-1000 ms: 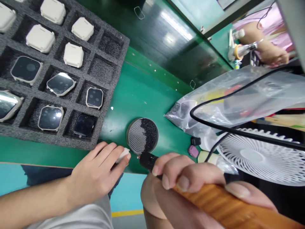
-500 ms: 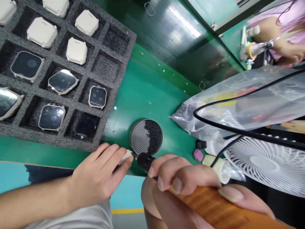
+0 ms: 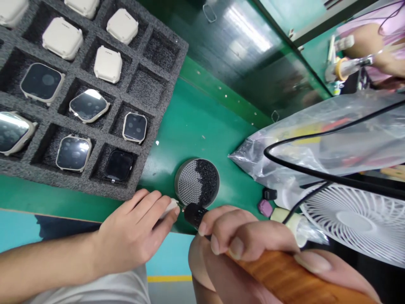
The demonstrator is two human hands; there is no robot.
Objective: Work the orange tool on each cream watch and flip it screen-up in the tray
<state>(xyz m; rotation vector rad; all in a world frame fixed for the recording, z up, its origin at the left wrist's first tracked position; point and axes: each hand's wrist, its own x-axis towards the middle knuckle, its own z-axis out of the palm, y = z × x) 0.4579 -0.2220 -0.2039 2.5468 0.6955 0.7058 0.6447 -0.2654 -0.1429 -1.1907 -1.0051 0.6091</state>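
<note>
Fingers [image 3: 148,207] of the left hand [image 3: 126,232] are pinching a small white plastic piece [image 3: 170,207] at the near edge of the green workbench [image 3: 202,122], while the right hand [image 3: 243,238] is clenching a tool with an orange wood-grain handle [image 3: 278,270], its black tip [image 3: 194,214] reaching just beside that piece. A round metal mesh dish [image 3: 196,182] partly covered with black granules is sitting just beyond both hands. On the left, a grey foam tray [image 3: 88,185] is holding cream-white watch cases [image 3: 107,64] and dark-screened watches [image 3: 73,153]. On the right, a black cable [image 3: 332,177] is crossing a clear plastic bag [image 3: 303,143] and a white desk fan [image 3: 354,223], and a co-worker's bare forearm [image 3: 363,42] is showing at the far right.
</note>
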